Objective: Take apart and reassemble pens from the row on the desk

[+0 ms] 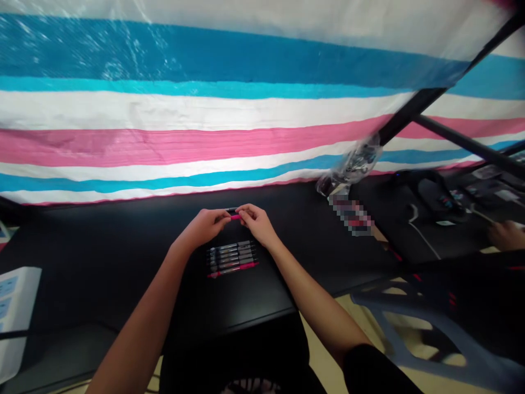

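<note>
My left hand [210, 222] and my right hand [253, 220] meet above the far part of the black table. Both are closed, fingertips pinching a small pink pen [235, 217] between them; most of it is hidden by the fingers. Just behind it shows a dark pen [231, 209], partly covered by my hands; I cannot tell whether a hand touches it. Nearer to me lies a row of several clear-barrelled pens with dark grips [232, 253]. At the near side of that row is a pen with pink ends [233, 270].
Clear plastic bags [356, 164] lie at the table's back right, near a blurred packet [351, 215]. A white box [20, 317] stands at the left. Striped sheeting [184, 148] hangs behind the table [102, 246]. Another person's hand [506, 235] and a plastic stool [410, 328] are at the right.
</note>
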Motion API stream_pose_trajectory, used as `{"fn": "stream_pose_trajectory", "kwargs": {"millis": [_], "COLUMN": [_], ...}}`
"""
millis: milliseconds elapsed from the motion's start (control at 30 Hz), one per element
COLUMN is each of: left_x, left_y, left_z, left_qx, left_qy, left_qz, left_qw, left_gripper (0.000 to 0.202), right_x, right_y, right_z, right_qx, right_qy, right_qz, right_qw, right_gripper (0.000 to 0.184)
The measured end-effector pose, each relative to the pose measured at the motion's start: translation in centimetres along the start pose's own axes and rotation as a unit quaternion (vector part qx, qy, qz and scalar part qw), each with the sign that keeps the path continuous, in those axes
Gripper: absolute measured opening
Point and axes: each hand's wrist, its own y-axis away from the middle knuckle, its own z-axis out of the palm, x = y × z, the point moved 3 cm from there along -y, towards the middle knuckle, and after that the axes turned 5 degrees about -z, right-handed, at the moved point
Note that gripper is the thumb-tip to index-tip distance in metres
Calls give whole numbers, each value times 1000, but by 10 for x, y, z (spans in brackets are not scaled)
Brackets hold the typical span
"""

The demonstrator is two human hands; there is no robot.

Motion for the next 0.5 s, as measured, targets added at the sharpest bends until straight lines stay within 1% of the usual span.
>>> {"fn": "stream_pose_trajectory", "kwargs": {"millis": [67,100,133,200,233,300,333,367,400,500], "left_x": [-5,-7,-8,-8,-7,-4,-4,-5,-7,-16], "left_y": [3,4,4,2,0,-6,-9,-12,-14,-13], "left_z": [-2,-3,-3,-3,-3,-2,-1,0,1,6], "left_qx": [-20,-29,-38,-48,-49,-40,-34,-29,-27,-24], "left_qy": [11,14,18,30,37,47,51,54,59,80], "left_qz": [-15,-23,-29,-29,-24,-9,-4,-2,-1,-4], "left_qw": [1000,999,999,998,998,998,998,998,998,997], "left_gripper": [38,40,37,22,17,15,14,13,12,12], "right_x": [-2,-2,-2,0,2,6,8,9,9,8], "right_y": [2,3,4,4,4,3,3,2,2,1], "right_z": [3,4,4,2,0,-4,-6,-8,-9,-8], "right_qx": [-19,-31,-41,-42,-42,-43,-44,-43,-41,-43], "right_qy": [19,20,15,-6,-9,15,33,46,50,26], "right_qz": [-20,-22,-19,3,21,58,70,73,67,30], "right_qw": [999,999,999,999,999,997,996,995,996,998], "right_gripper": [24,25,30,38,38,37,41,45,45,33]}}
